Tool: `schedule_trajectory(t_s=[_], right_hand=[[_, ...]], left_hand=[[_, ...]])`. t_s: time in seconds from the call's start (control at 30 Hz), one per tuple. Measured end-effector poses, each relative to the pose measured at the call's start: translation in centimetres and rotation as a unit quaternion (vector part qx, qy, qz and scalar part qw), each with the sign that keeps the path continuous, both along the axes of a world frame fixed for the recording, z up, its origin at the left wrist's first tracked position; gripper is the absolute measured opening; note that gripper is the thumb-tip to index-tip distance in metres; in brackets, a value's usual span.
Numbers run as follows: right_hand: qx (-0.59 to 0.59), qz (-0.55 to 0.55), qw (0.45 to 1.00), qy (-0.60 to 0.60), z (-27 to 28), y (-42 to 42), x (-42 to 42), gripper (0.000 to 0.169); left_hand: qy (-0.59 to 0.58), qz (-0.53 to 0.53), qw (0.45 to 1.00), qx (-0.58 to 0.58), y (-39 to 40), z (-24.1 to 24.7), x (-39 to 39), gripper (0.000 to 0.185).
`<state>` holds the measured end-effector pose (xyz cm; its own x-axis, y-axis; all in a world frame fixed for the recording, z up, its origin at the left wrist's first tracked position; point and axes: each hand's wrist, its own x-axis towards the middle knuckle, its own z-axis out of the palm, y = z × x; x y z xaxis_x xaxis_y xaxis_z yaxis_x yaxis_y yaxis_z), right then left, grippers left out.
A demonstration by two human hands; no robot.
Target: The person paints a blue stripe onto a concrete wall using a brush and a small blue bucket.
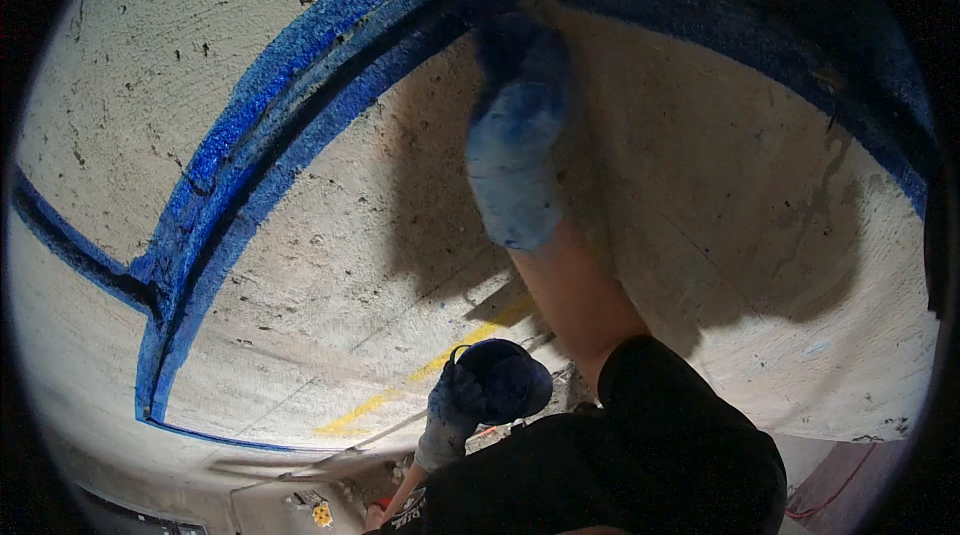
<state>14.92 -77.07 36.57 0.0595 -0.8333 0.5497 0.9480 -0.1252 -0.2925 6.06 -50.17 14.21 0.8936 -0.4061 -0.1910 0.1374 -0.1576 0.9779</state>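
My right hand (523, 59) is in a pale glove stained dark blue. It is raised at the top middle, against a blue-painted band (277, 96) along a joint in the concrete. A blurred dark blue shape lies just beyond the fingers, and their grip is too dark and blurred to read. Lower down, my left hand (456, 401), also in a stained glove, holds a small round bucket (504, 380) by its side. Its inside is dark blue, and a thin handle loops up at its left.
Rough concrete (300, 295) spreads around the band, crossed by a yellow stripe (375, 406). A second blue band (82, 254) branches off at the left. A yellow object (322, 513) lies near the bottom edge. A red cord (832, 494) hangs at the lower right.
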Motion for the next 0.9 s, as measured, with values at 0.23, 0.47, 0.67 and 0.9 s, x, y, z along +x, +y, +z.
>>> schedule_trajectory(t_s=[0.23, 0.47, 0.67, 0.9], right_hand=[[0.009, 0.236, 0.966, -0.106, -1.4, -0.4, 0.4, 0.043], [-0.002, 0.056, 0.998, -0.016, -1.0, 0.1, 1.5, 0.04], [0.018, 0.054, 0.995, -0.084, -0.9, 1.4, 0.3, 0.044], [-0.035, 0.187, 0.973, -0.129, -0.8, 5.1, -0.2, 0.039]], left_hand=[[0.007, 0.012, 1.0, -0.009, -0.1, -0.3, -0.1, 0.035], [-0.118, -0.048, 0.985, 0.114, 0.5, -1.5, 0.7, 0.032], [-0.125, -0.043, 0.991, 0.023, 0.8, -1.5, 0.0, 0.026], [0.077, -0.033, 0.988, -0.128, 1.2, -1.7, 0.4, 0.026]])
